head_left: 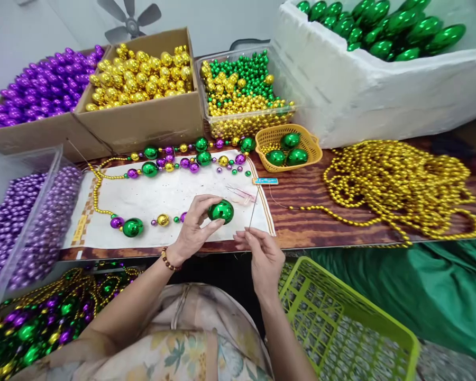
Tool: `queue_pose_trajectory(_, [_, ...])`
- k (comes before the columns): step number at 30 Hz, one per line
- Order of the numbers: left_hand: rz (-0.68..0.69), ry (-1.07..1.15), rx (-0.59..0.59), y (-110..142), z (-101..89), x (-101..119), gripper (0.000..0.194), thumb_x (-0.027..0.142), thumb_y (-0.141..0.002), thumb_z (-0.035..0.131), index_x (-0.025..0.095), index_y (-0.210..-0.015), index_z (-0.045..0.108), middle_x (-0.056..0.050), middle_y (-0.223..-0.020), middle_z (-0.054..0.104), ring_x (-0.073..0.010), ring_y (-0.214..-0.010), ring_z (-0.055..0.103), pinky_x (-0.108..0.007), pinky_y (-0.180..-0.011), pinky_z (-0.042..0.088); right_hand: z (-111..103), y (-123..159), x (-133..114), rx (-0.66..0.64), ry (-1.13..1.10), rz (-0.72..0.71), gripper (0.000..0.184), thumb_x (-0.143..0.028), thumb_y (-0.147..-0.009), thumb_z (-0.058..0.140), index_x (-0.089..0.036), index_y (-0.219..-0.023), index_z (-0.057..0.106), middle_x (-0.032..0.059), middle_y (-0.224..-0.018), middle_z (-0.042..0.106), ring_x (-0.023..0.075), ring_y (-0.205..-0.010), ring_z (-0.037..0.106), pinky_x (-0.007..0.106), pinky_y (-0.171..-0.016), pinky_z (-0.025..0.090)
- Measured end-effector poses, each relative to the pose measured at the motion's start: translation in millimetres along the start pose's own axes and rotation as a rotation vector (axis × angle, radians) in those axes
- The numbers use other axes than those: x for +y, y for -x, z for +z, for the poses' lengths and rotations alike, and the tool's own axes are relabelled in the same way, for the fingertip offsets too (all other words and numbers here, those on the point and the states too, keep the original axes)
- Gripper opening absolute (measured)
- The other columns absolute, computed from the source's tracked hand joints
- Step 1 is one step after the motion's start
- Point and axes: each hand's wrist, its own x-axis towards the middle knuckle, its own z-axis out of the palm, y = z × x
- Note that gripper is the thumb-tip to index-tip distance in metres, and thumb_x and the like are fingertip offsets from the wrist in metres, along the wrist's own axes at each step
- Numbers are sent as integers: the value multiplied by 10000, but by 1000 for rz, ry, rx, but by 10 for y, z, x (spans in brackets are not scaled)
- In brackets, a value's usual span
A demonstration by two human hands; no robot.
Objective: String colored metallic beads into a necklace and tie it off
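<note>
My left hand (pixel 192 225) pinches a shiny green ball bead (pixel 221 211) above the front edge of a white cloth (pixel 174 196). My right hand (pixel 259 251) is closed on a thin needle (pixel 253 214) that points up beside the bead. A half-strung strand of green, purple and gold beads (pixel 133 226) lies on the cloth, with more of it looping along the cloth's far edge (pixel 170 159). A thin thread runs right from the needle across the wooden table.
Cardboard boxes of purple balls (pixel 43 84) and gold balls (pixel 143 74), clear tubs of small green and gold beads (pixel 241 90) and purple beads (pixel 19 222), a yellow basket (pixel 289 148), a gold bead pile (pixel 400 185), a white foam box (pixel 381 84), a green crate (pixel 341 328).
</note>
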Motion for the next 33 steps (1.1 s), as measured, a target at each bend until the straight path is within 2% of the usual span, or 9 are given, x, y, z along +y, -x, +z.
queue_pose_trajectory(4, [-74, 147, 120, -83, -56, 30, 373, 302, -867, 745, 274, -1233, 674, -71, -1207, 586, -194, -1136, 587, -301, -940, 528, -102, 180, 56, -68, 64, -100, 129, -286, -909, 695, -169, -940, 738, 23, -718, 724, 128, -564, 681, 214, -527, 563])
queue_pose_trajectory(9, [-229, 461, 230, -238, -164, 78, 367, 361, -838, 772, 287, -1190, 697, -55, -1190, 639, -156, -981, 639, -278, -846, 567, -152, 387, 201, -197, 185, -189, 101, -218, -942, 651, -190, -980, 740, -3, -691, 694, 108, -550, 659, 192, -518, 554])
queue_pose_trajectory(12, [-268, 575, 255, -309, -242, 99, 360, 392, -841, 763, 296, -1181, 691, -51, -1237, 639, -172, -1014, 653, -330, -880, 580, -134, 451, 238, -265, 243, -223, 119, -211, -948, 635, -187, -993, 742, -3, -684, 682, 111, -546, 653, 200, -515, 563])
queue_pose_trajectory(16, [-269, 578, 238, -334, -301, 103, 369, 426, -867, 730, 308, -1210, 663, -59, -1269, 631, -202, -1055, 666, -413, -920, 585, -69, 468, 201, -299, 272, -233, 129, -233, -952, 624, -186, -974, 742, -2, -671, 682, 117, -533, 651, 212, -514, 575])
queue_pose_trajectory(21, [-258, 512, 186, -322, -297, 86, 383, 480, -908, 665, 338, -1261, 623, -58, -1298, 621, -234, -1097, 670, -465, -910, 592, -48, 449, 217, -284, 258, -198, 126, -253, -941, 640, -187, -960, 746, -1, -665, 684, 128, -525, 652, 225, -505, 579])
queue_pose_trajectory(27, [-332, 606, 260, -317, -244, 106, 469, 487, -800, 784, 284, -1205, 664, -81, -1286, 639, -241, -1089, 663, -418, -879, 601, -31, 438, 268, -294, 245, -160, 121, -256, -953, 634, -190, -975, 733, -2, -687, 688, 120, -550, 653, 214, -522, 561])
queue_pose_trajectory(33, [-279, 569, 241, -159, -109, 194, 431, 408, -797, 801, 256, -1184, 687, -75, -1230, 667, -180, -1010, 658, -307, -849, 584, 131, 362, 194, -266, 284, -215, 175, -295, -989, 576, -178, -943, 698, 9, -698, 686, 124, -574, 646, 230, -555, 538])
